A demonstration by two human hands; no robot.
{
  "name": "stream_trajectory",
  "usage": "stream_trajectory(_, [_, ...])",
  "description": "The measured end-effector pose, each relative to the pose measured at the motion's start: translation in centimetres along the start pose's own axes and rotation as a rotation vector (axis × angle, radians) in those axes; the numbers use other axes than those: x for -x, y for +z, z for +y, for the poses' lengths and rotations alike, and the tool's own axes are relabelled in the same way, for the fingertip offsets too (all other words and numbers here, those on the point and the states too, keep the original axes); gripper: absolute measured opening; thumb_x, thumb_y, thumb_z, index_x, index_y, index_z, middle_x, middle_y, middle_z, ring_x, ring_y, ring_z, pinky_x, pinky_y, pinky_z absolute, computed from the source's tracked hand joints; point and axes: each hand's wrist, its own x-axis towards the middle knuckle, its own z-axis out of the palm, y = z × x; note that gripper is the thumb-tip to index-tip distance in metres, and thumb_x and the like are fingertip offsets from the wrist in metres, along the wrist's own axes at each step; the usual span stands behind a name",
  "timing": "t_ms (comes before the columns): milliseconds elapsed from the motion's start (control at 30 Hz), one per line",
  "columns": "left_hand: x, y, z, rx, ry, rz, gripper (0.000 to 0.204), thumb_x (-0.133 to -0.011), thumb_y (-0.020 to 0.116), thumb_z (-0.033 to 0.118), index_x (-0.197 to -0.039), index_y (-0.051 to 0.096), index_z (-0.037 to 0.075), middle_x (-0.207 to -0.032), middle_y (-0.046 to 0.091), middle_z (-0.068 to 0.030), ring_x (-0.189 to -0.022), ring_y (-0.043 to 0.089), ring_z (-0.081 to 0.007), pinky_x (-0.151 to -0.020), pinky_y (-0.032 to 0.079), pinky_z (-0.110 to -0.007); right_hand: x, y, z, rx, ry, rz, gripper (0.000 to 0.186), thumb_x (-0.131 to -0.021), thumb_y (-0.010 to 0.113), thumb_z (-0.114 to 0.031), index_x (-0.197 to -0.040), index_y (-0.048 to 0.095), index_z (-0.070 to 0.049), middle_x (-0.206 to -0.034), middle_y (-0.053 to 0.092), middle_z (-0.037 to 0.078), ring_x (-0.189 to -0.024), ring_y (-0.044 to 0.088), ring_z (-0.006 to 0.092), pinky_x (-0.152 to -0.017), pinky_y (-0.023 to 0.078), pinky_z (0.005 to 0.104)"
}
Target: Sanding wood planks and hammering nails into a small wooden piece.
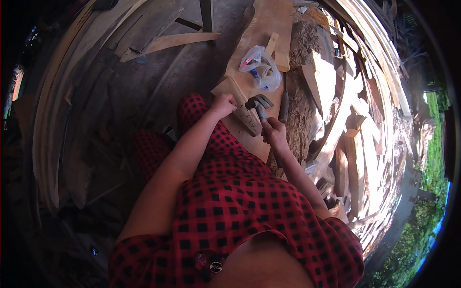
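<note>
A small pale wooden block (247,120) lies slantwise on a wide plank (261,146) beside my legs. My left hand (224,104) is closed at the block's upper part, fingertips pinched; what they hold is too small to make out. My right hand (274,130) grips a claw hammer (259,104) by its handle, its head raised over the block, close to my left hand. Farther up the plank sit a clear plastic bag (264,72) with red and blue items inside and a short wooden offcut (281,60). A dark-handled tool (284,105) lies along the plank's right side.
A rough bark-covered log (307,134) runs along the right of the plank, with a pile of split boards (353,168) beyond it. Long curved planks (53,120) line the left. Loose strips (177,41) and a dark upright post (207,17) stand or lie at the upper left.
</note>
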Motion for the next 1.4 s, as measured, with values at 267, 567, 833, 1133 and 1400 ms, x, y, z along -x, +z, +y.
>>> stream_trajectory(267, [-0.7,0.1,-1.3,0.004,0.031,0.000,0.019,-0.064,0.073,0.009,-0.080,0.066,0.004,-0.078,0.067,-0.0108,-0.076,0.065,-0.0225,-0.070,0.050,-0.033,-0.1,0.7,-0.9,-0.028,-0.006,-0.006,0.029,-0.088,0.060,-0.029,-0.084,0.059,-0.001,-0.058,0.051,0.002,-0.046,0.045,0.0086,-0.042,0.036,0.0236])
stream_trajectory(567, [0.3,0.1,0.3,-0.138,0.115,-0.018,0.015,-0.069,0.070,0.007,-0.081,0.064,0.001,-0.073,0.065,-0.0080,-0.067,0.062,-0.0157,-0.063,0.049,-0.030,-0.5,1.0,-1.0,-0.024,-0.017,-0.031,0.029,-0.088,0.060,-0.030,-0.081,0.057,-0.002,-0.059,0.050,0.002,-0.047,0.045,0.0085,-0.043,0.037,0.0237])
stream_trajectory(833, [0.9,0.0,1.2,-0.206,0.091,-0.040,0.024,-0.069,0.071,0.014,-0.091,0.068,0.005,-0.083,0.068,-0.0119,-0.079,0.065,-0.0231,-0.075,0.049,-0.034,-1.1,1.6,-0.4,0.060,-0.014,-0.066,0.027,-0.088,0.058,-0.027,-0.082,0.057,0.000,-0.058,0.050,0.003,-0.048,0.047,0.0095,-0.042,0.038,0.0248])
stream_trajectory(1133, [0.9,0.3,1.3,-0.290,0.070,-0.012,0.027,-0.065,0.072,0.017,-0.090,0.069,0.007,-0.087,0.067,-0.0148,-0.086,0.064,-0.0305,-0.080,0.050,-0.038,-1.9,1.8,0.4,0.125,0.020,-0.073,0.027,-0.088,0.057,-0.025,-0.082,0.057,0.000,-0.058,0.051,0.003,-0.048,0.048,0.0099,-0.042,0.040,0.0258])
stream_trajectory(1400, [0.9,0.2,1.6,-0.293,0.065,-0.033,0.022,-0.064,0.073,0.016,-0.084,0.069,0.007,-0.083,0.067,-0.0117,-0.082,0.065,-0.0282,-0.076,0.051,-0.037,-1.0,1.9,-1.4,-0.006,-0.047,-0.036,0.029,-0.090,0.056,-0.028,-0.081,0.056,-0.001,-0.057,0.049,0.002,-0.046,0.045,0.0085,-0.041,0.036,0.0248])
